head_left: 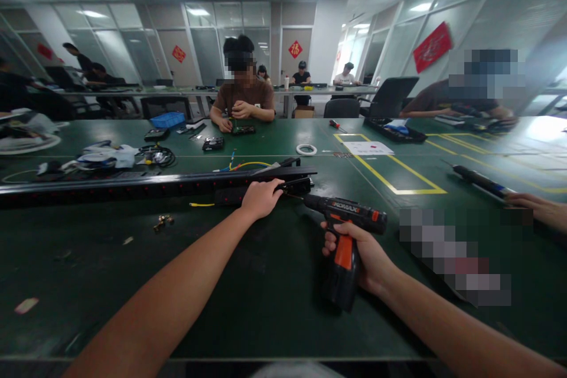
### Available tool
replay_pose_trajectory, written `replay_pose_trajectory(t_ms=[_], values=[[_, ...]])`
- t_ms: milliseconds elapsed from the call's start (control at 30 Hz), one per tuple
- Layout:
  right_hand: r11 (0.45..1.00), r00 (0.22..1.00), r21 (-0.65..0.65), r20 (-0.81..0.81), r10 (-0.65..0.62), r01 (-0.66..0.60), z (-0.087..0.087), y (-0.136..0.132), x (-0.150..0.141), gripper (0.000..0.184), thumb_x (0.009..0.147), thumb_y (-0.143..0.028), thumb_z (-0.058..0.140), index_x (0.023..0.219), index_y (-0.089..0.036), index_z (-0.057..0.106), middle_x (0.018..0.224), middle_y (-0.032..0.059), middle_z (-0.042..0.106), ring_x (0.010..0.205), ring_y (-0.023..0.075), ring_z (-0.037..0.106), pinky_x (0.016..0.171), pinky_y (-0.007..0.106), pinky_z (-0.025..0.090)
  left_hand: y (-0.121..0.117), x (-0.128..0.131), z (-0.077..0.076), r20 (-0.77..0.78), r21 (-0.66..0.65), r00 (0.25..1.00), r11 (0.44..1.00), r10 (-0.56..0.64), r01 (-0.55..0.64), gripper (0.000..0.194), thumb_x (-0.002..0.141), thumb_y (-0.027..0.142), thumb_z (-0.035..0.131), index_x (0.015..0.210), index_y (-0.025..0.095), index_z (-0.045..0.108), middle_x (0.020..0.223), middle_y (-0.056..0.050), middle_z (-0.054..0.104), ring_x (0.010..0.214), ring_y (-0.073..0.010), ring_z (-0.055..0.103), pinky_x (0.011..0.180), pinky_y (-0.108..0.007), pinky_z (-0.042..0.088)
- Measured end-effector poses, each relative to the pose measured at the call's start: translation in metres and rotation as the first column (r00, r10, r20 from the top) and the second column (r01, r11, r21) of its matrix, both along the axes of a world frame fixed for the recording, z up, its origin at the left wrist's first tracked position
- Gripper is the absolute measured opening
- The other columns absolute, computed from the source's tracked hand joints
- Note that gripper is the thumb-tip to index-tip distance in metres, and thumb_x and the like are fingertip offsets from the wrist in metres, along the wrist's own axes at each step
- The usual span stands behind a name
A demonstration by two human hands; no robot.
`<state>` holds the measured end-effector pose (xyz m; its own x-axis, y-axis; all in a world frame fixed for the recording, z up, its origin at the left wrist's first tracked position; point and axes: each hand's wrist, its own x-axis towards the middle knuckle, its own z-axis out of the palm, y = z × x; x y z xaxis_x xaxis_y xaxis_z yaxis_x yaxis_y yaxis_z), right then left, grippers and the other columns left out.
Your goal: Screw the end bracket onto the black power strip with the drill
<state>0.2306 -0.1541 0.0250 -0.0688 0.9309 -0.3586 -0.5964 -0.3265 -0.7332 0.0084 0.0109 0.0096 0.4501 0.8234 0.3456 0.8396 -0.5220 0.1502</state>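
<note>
My right hand (370, 257) is wrapped round the grip of a black and orange cordless drill (354, 215). The drill points left, its thin bit reaching the black end piece (302, 185) of a long black rail (133, 182). At that end my left hand (261, 199) is closed on the piece, its fingertips close to the bit. Whatever lies under the bit's tip is too small to make out. A yellow wire (201, 205) sticks out from beneath the rail, left of my left hand. Several small brass-coloured parts (163, 222) lie on the green table nearer to me.
Beyond the rail are a roll of white tape (306, 149), bundled cables (155, 155) and a blue basket (167, 119). A person (243, 94) works across the table. At right, another person's hand (535, 207) holds a pen-shaped electric screwdriver (481, 180).
</note>
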Motion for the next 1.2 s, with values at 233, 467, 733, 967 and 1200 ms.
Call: replay_pose_trajectory(t_ms=[233,467,733,967,1200], values=[[1.000,1.000,0.008,-0.025,0.008,-0.008,-0.0021,0.0011,0.0014,0.009,0.083,-0.017,0.065,0.089,-0.014,0.070,0.063,0.0005,0.059,0.057,0.0136,0.057,0.060,0.029,0.054,0.0001,-0.0005,0.0011,-0.001,-0.008,1.000,1.000,-0.005,0.005,0.038,0.105,0.040,0.047,0.139,0.029,0.058,0.114,-0.007,0.077,0.108,-0.0268,0.070,0.098,-0.041,0.045],[1.000,1.000,0.003,-0.009,0.001,-0.001,0.0003,0.0003,0.0005,0.009,0.084,-0.017,0.064,0.089,-0.014,0.070,0.063,0.0006,0.060,0.057,0.0138,0.057,0.060,0.029,0.054,0.0007,-0.0008,-0.0002,0.006,0.002,1.000,1.000,-0.015,0.015,0.038,0.105,0.040,0.047,0.139,0.028,0.058,0.113,-0.007,0.077,0.107,-0.0274,0.071,0.097,-0.041,0.045],[1.000,1.000,0.001,-0.009,0.006,-0.006,-0.0036,0.0017,0.0014,0.009,0.084,-0.018,0.065,0.091,-0.014,0.071,0.065,0.0006,0.060,0.058,0.0136,0.057,0.061,0.029,0.055,0.0023,-0.0004,-0.0027,-0.003,0.013,1.000,1.000,-0.001,0.001,0.037,0.104,0.040,0.049,0.139,0.029,0.058,0.113,-0.006,0.077,0.107,-0.0266,0.071,0.098,-0.040,0.045],[1.000,1.000,0.000,-0.010,0.007,-0.007,-0.0032,0.0006,0.0024,0.007,0.084,-0.017,0.065,0.088,-0.014,0.070,0.063,0.0007,0.060,0.057,0.0140,0.058,0.061,0.030,0.054,0.0035,-0.0004,-0.0040,0.005,0.026,1.000,1.000,-0.012,0.012,0.037,0.104,0.040,0.049,0.138,0.029,0.058,0.112,-0.006,0.077,0.106,-0.0266,0.071,0.096,-0.040,0.045],[1.000,1.000,-0.004,-0.021,-0.002,0.002,-0.0023,0.0009,0.0012,0.007,0.085,-0.016,0.064,0.086,-0.014,0.070,0.063,0.0007,0.059,0.057,0.0137,0.057,0.061,0.030,0.055,0.0036,-0.0002,-0.0036,-0.010,0.014,1.000,1.000,-0.008,0.008,0.038,0.104,0.040,0.048,0.140,0.028,0.058,0.111,-0.007,0.077,0.105,-0.0269,0.071,0.097,-0.041,0.045]])
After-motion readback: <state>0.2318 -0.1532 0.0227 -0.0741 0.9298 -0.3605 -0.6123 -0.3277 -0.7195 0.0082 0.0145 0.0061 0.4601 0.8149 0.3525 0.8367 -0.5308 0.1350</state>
